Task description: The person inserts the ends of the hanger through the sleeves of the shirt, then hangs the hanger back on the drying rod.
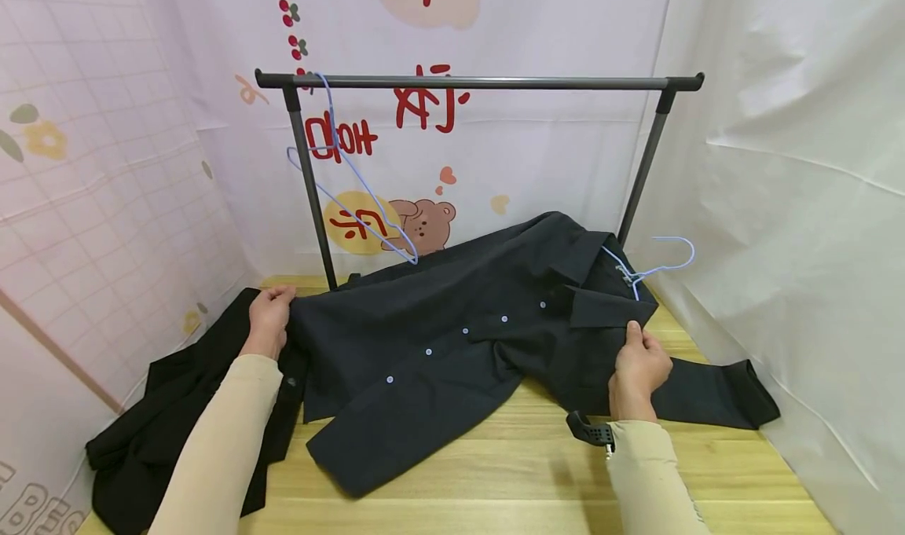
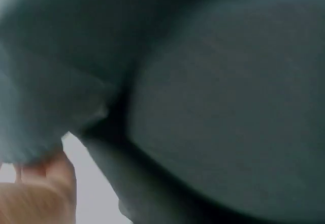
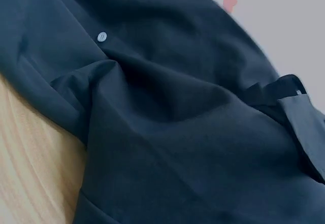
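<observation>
A black button-up shirt (image 1: 438, 299) is stretched sideways over the table, its collar to the right and light buttons along its front. A blue wire hanger (image 1: 672, 266) sits inside the collar with its hook poking out. My left hand (image 1: 270, 315) grips the shirt's hem at the left; in the left wrist view, dark cloth fills most of the picture beside the fingers. Just below the collar, my right hand (image 1: 639, 366) pinches the shirt between thumb and fingers. The right wrist view shows the shirt front (image 3: 177, 132) in loose folds; the right hand is outside that view.
Behind the shirt stands a dark metal clothes rack (image 1: 481, 83). Another blue wire hanger (image 1: 357, 174) hangs near its left end. A second black garment (image 1: 191, 409) lies in a heap at the left on the wooden table (image 1: 438, 472). Printed white curtains enclose the back and sides.
</observation>
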`<state>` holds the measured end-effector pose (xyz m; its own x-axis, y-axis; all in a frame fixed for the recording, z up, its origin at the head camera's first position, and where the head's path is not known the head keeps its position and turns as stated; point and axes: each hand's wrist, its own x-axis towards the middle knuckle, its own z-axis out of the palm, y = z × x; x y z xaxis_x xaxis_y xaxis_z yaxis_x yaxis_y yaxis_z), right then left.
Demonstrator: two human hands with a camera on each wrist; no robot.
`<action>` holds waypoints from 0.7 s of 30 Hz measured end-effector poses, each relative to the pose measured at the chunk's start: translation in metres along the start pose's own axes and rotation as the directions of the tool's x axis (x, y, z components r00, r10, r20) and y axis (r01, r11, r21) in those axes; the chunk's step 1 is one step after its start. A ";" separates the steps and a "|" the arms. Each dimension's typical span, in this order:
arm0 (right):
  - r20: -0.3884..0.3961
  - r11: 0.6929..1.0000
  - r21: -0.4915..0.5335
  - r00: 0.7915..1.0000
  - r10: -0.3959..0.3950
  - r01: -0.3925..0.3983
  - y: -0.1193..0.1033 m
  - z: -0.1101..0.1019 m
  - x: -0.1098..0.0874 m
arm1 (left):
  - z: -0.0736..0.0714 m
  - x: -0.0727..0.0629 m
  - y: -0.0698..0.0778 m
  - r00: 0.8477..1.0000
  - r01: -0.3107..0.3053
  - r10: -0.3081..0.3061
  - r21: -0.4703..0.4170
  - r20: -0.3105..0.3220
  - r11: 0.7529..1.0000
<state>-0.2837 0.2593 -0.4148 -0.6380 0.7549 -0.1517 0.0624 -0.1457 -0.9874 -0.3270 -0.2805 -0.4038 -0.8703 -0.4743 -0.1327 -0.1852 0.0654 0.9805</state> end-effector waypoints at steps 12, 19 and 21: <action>0.014 1.000 -0.014 1.000 -0.001 0.002 0.002 0.001 -0.006 | 0.004 -0.015 -0.028 0.824 -0.348 -0.036 0.556 0.565 0.755; 0.018 1.000 -0.001 1.000 0.016 -0.016 0.003 0.000 -0.007 | -0.005 -0.013 -0.016 0.897 -0.294 0.107 0.397 0.429 0.869; 0.018 1.000 0.002 1.000 0.015 -0.015 0.004 0.001 -0.007 | -0.006 -0.012 -0.010 0.946 -0.249 0.164 0.299 0.281 0.921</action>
<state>-0.2793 0.2528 -0.4177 -0.6507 0.7411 -0.1653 0.0700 -0.1583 -0.9849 -0.3117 -0.2807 -0.4108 -0.9815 -0.1913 -0.0048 -0.0903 0.4408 0.8931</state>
